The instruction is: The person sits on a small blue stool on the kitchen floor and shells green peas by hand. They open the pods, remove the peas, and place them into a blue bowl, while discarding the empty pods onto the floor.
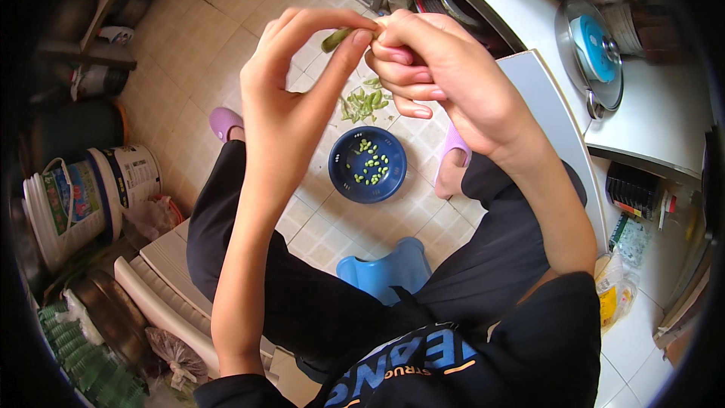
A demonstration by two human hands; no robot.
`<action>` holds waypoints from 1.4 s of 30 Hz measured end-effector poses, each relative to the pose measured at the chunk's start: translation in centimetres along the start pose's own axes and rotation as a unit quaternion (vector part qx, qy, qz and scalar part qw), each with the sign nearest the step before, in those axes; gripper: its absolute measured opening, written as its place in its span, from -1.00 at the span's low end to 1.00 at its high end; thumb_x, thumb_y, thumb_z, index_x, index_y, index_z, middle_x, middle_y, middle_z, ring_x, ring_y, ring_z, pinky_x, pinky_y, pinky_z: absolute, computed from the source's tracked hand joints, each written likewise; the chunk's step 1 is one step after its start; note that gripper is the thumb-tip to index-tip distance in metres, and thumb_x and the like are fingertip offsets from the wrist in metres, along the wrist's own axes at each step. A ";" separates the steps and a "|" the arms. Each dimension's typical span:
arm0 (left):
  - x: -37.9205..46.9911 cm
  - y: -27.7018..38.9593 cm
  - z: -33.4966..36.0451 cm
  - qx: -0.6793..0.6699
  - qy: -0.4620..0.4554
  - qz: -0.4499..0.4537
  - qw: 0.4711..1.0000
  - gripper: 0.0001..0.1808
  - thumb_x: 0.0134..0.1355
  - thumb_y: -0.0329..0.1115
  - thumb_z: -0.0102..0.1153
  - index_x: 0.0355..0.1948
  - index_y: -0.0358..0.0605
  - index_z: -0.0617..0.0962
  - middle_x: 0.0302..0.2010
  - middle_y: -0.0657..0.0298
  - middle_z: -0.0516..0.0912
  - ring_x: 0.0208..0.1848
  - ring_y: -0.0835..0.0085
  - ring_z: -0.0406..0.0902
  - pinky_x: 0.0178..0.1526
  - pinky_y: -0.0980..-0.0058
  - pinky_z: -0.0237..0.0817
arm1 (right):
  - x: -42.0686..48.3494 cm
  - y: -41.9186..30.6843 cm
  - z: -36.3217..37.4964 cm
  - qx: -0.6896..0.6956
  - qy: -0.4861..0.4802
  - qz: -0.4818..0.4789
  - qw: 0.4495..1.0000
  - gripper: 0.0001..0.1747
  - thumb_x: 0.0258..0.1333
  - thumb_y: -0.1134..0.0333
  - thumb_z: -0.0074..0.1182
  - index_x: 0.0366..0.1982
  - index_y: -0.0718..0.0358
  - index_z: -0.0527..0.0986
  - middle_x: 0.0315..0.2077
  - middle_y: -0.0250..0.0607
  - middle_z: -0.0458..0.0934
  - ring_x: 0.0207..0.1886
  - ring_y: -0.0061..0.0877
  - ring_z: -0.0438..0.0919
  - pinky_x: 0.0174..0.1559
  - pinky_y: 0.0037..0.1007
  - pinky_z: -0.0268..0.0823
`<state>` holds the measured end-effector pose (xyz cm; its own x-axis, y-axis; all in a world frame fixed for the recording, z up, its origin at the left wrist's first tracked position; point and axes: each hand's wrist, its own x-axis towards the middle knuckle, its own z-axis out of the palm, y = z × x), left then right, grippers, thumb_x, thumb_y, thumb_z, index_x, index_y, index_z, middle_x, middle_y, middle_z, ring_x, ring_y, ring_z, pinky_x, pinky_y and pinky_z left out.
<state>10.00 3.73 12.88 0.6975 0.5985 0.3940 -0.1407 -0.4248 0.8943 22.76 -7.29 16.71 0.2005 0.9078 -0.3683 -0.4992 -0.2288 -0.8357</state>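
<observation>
A green soybean pod [335, 39] is pinched between the thumb and forefinger of my left hand [300, 68]. My right hand [439, 56] meets it at the pod's other end, thumb and forefinger closed there and the other fingers curled; its fingers hide that end. Below the hands, on the tiled floor, lies a blue bowl [368, 196] holding several shelled green beans [371, 163]. Just beyond the bowl is a loose pile of green pods or empty shells [365, 103].
A blue plastic stool [388, 272] stands between my legs. White buckets [73, 204] line the left side. To the right are a white counter [645, 119] and a lidded pot [595, 51]. My pink clogs [225, 123] rest on either side of the bowl.
</observation>
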 end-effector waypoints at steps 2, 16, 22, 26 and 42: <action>0.2 -0.2 -0.3 0.116 0.018 0.063 0.991 -0.90 0.14 -0.44 0.32 -0.29 -0.11 0.71 -0.28 0.33 0.70 0.01 0.37 0.51 0.09 0.40 0.30 | -0.1 -0.2 0.1 -0.105 0.049 -0.046 0.992 -0.66 0.26 0.24 -0.08 -0.63 0.13 0.28 -0.70 -0.60 0.16 -0.69 -0.84 0.05 -0.61 -0.65 0.00; -0.4 -0.5 0.0 0.243 -0.057 0.156 0.956 -0.78 0.02 -0.50 0.27 -0.26 -0.07 0.64 -0.30 0.32 0.64 -0.09 0.26 0.55 0.20 0.11 0.27 | 0.7 4.1 -0.5 -0.369 0.148 -0.235 0.887 -0.68 0.18 0.30 0.04 -0.57 0.40 0.47 -0.74 -0.15 0.45 -0.66 -0.48 0.45 -0.52 -0.39 0.27; -1.1 -1.2 0.6 0.271 -0.030 0.185 0.944 -0.80 0.09 -0.47 0.22 -0.21 -0.05 0.62 -0.26 0.35 0.63 -0.06 0.29 0.53 0.25 0.10 0.18 | 0.0 4.0 -0.2 -0.201 0.117 -0.112 0.966 -0.57 0.31 0.25 -0.05 -0.65 0.30 0.35 -0.74 -0.50 0.29 -0.66 -0.78 0.24 -0.59 -0.53 0.07; -1.6 -1.3 0.9 0.296 -0.037 0.198 0.934 -0.82 0.11 -0.44 0.21 -0.22 -0.03 0.62 -0.25 0.39 0.63 -0.01 0.29 0.50 0.24 0.10 0.15 | -0.8 3.7 -0.3 -0.073 0.090 -0.037 0.993 -0.59 0.35 0.22 -0.12 -0.63 0.20 0.31 -0.71 -0.57 0.22 -0.65 -0.83 0.16 -0.58 -0.57 0.03; -2.8 -0.4 2.1 0.251 -0.054 0.169 0.952 -0.88 0.17 -0.46 0.19 -0.25 -0.08 0.59 -0.23 0.34 0.63 -0.02 0.31 0.55 0.29 0.19 0.10 | -1.1 3.1 -3.5 0.158 -0.083 0.169 0.969 -0.61 0.26 0.25 -0.18 -0.68 0.01 0.11 -0.80 -0.60 0.08 -0.80 -0.79 -0.02 -0.63 -0.60 0.05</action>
<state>9.59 0.84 10.96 0.7438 0.3089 0.5927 -0.0355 -0.8673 0.4965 23.92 -10.26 13.10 -0.1457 0.8498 -0.5066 -0.7518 -0.4280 -0.5017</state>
